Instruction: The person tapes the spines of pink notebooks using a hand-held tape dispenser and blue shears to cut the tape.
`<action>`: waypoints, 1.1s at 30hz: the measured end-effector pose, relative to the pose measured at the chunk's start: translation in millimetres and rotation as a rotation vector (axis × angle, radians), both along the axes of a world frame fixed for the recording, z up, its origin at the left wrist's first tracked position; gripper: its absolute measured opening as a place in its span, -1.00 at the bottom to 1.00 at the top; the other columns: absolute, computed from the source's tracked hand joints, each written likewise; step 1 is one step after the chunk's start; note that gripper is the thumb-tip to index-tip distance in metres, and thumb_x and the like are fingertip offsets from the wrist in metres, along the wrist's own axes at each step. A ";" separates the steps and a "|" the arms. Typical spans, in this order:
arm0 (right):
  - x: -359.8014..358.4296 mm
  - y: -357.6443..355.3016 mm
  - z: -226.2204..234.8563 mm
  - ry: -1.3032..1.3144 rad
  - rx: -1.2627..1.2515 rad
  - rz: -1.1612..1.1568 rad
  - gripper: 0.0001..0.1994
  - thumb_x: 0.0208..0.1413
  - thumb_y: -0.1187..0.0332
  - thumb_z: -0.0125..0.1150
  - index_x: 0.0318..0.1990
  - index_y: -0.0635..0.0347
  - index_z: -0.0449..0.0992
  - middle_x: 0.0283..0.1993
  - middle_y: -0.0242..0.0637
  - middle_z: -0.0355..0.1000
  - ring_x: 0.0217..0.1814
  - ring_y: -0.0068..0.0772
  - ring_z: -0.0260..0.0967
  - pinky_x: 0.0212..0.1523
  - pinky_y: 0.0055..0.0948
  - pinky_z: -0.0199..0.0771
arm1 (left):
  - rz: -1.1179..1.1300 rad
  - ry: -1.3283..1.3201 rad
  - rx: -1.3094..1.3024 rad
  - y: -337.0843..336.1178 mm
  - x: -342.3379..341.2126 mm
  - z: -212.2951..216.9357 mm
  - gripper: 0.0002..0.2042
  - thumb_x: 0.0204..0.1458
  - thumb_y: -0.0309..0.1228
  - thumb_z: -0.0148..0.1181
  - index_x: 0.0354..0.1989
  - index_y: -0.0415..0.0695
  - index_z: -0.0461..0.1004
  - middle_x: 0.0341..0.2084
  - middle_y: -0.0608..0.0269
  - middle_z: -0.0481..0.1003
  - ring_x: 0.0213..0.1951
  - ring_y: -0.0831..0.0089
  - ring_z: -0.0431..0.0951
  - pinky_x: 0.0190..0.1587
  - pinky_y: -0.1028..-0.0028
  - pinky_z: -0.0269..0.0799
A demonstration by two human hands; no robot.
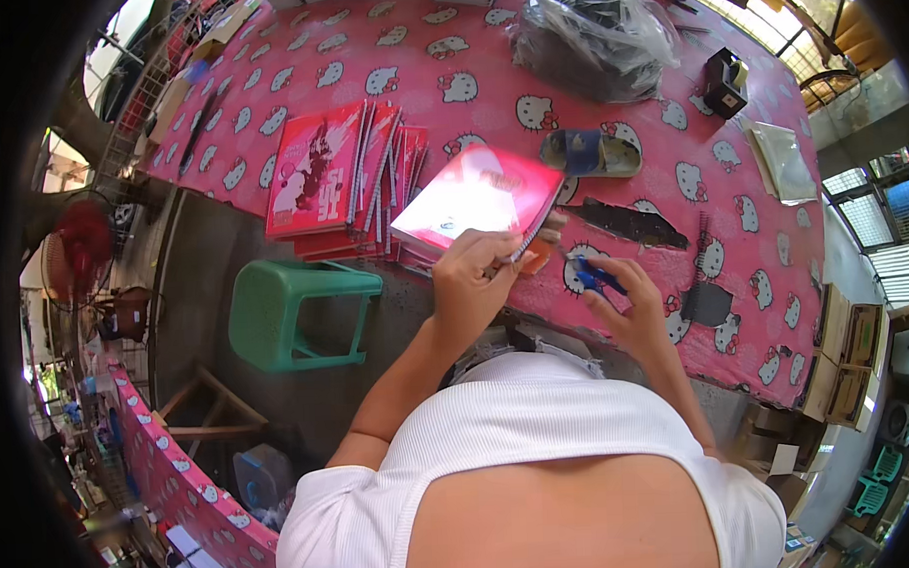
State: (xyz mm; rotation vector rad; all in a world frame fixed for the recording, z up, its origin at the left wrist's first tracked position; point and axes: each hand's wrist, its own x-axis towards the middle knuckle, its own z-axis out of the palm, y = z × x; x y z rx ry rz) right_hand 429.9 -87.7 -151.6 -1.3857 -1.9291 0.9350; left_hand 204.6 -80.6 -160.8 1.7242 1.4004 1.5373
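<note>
My left hand (476, 277) is closed at the near corner of a glossy red spiral notebook (476, 193), its fingers pinching beside the wire binding. Glare whitens much of the cover. To its right, my right hand (630, 303) is curled around blue-handled pliers (596, 277), which point toward the notebook; their jaws are small and hard to make out. The pliers and notebook are apart. Left of the notebook lie stacks of similar red notebooks (316, 174), overlapping at the table's near edge. An orange object (539, 256) shows partly behind my left fingers.
A blue slide sandal (592, 153) rests on the pink patterned table (382, 81), beyond a torn dark patch (628, 223). Farther back are a filled clear plastic bag (596, 39) and a black tape dispenser (726, 82). A green stool (300, 314) stands at the left.
</note>
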 end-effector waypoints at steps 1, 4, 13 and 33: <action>-8.1 -1.6 19.3 0.061 0.048 0.042 -0.56 -0.11 0.35 0.33 -0.01 0.17 0.44 -0.07 -0.14 0.38 0.00 -0.09 0.32 -0.02 -0.25 0.35 | 0.019 0.018 0.021 0.7 1.0 4.0 -0.78 -0.26 -0.61 0.41 -0.36 -0.27 0.58 -0.39 0.13 0.56 -0.37 0.43 0.57 -0.37 0.55 0.50; -16.2 2.3 29.3 0.047 0.212 0.142 -0.56 -0.15 0.38 0.35 -0.03 0.20 0.45 -0.08 -0.15 0.38 -0.01 -0.09 0.32 -0.02 -0.25 0.36 | 0.056 0.077 0.043 -3.8 9.4 6.5 -0.79 -0.25 -0.69 0.35 -0.36 -0.29 0.58 -0.38 0.10 0.57 -0.34 0.42 0.59 -0.32 0.55 0.51; 2.6 23.7 8.1 0.532 -0.774 0.258 -0.65 0.08 0.35 0.21 0.00 0.32 0.41 -0.21 -0.16 0.49 -0.25 -0.25 0.45 -0.20 -0.38 0.45 | 0.165 0.153 0.170 -15.2 24.1 7.1 -0.74 -0.29 -0.81 0.21 -0.36 -0.28 0.56 -0.39 0.08 0.56 -0.33 0.37 0.59 -0.31 0.51 0.50; -86.7 38.1 -27.3 -0.210 0.512 0.102 -0.39 -0.19 0.22 0.37 0.10 0.11 0.34 0.30 -0.04 0.07 0.36 0.03 -0.01 0.31 0.09 -0.13 | 1.078 -0.626 0.169 13.2 -256.8 -58.8 -0.76 -0.08 -0.37 0.39 -0.53 -0.18 0.40 -0.46 0.26 0.51 -0.42 0.58 0.43 -0.30 0.52 0.39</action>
